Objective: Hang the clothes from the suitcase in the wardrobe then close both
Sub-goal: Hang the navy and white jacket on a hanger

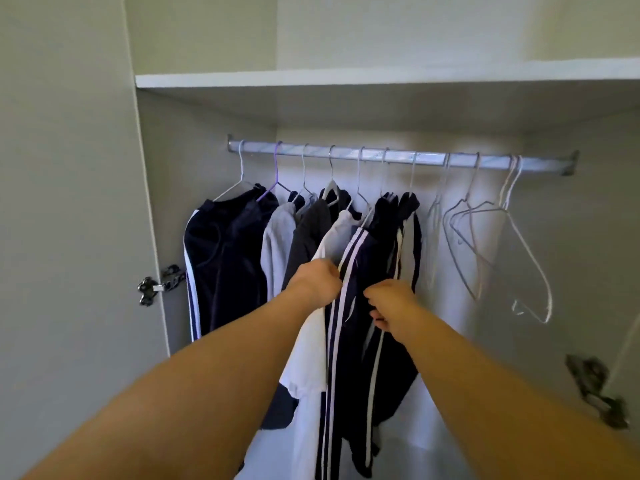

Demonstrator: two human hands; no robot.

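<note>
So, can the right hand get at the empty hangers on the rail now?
Probably yes: the empty hangers hang in open space beside the right hand, but it grips the striped garment.

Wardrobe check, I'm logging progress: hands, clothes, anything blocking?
Left hand and right hand both grip the navy striped garment, hung on the rail. Empty hangers at right. Nothing blocking.

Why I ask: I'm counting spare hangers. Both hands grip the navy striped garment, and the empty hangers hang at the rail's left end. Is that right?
Not quite: the head view shows the empty hangers at the right end of the rail, not the left. Left hand and right hand do grip the navy striped garment.
</note>
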